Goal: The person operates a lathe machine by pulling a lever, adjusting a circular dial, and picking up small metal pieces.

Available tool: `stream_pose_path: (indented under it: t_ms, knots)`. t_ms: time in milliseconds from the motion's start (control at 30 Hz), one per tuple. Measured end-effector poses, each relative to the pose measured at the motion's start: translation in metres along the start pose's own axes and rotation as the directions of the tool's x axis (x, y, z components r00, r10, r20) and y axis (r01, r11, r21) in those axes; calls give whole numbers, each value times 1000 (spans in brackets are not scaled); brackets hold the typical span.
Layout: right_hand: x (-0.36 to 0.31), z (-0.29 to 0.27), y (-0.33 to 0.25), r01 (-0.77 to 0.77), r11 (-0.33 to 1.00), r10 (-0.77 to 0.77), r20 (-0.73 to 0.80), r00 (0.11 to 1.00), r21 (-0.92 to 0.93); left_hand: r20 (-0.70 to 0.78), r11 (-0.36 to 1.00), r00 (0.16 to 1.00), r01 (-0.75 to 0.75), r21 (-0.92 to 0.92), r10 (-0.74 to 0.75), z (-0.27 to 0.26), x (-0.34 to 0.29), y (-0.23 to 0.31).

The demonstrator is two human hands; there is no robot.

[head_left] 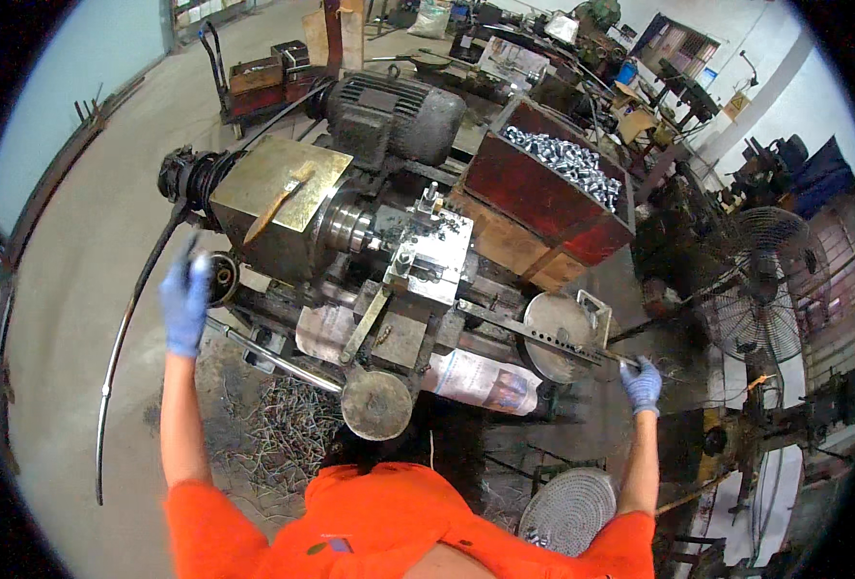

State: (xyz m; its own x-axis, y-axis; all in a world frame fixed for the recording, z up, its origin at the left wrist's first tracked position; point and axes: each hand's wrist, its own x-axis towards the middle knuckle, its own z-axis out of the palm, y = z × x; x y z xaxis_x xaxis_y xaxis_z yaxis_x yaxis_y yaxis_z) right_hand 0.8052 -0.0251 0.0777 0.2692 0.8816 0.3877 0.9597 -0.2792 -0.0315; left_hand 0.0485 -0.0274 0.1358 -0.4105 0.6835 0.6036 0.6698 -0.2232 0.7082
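Note:
My left hand (pixel 185 301), in a blue glove with dark fingertips, is raised beside a black handwheel (pixel 223 279) at the left of a lathe. Its fingers point up and look apart, slightly blurred, with nothing visible in them. On the far right, my gloved right hand (pixel 643 384) is closed round the end of a long perforated metal lever (pixel 553 340). That lever runs left to the lathe's steel slide block (pixel 439 253). Dark chips lie on the block, facing the chuck (pixel 349 228). A wooden-handled brush (pixel 278 205) rests on the brass-coloured headstock cover (pixel 321 164).
A red bin (pixel 543 198) full of small shiny metal parts stands behind the lathe, right of a motor (pixel 394 116). Metal shavings (pixel 288 434) cover the floor below. A round stool seat (pixel 569 511) is near my right arm; a large fan (pixel 760 285) stands right.

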Motion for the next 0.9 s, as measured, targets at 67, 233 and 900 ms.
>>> stream_pose_path:
  t_ms: [67,233,900]
  knots:
    - [12,4,36,-11,977,59,217,974,-213,-137,964,959,233,-126,-249,-30,-36,-48]
    - [26,31,45,2,905,218,468,856,-425,161,738,847,330,589,-507,-48,-176,-227]
    - [-164,-24,127,-446,825,540,249,804,-347,411,652,763,17,758,-499,-1,-151,-254]
